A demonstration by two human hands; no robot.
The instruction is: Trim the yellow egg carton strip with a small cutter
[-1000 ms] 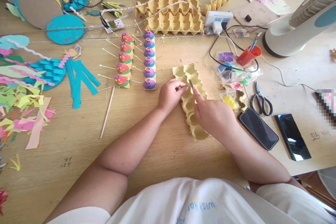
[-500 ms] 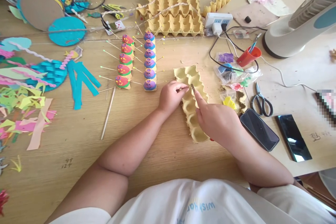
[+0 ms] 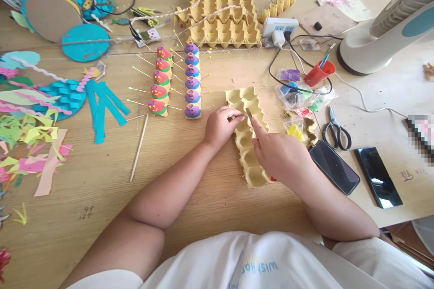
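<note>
A yellow egg-carton piece with two rows of cups lies under both hands. My left hand is closed at its left edge, thumb and forefinger pinched together at the carton; anything between them is too small to make out. My right hand is wrapped round a small blade, its forefinger stretched along it and the tip over the upper cups. A bit of red shows under the right palm. To the left stand a row of red and green painted cups and a row of purple ones, with pins stuck in them.
Egg trays lie at the back beside a power strip. On the right are a red cup, scissors, two phones and a white fan. A stick and paper scraps lie left.
The carton has shifted very slightly between my hands. Both hands keep almost the same place and grip.
</note>
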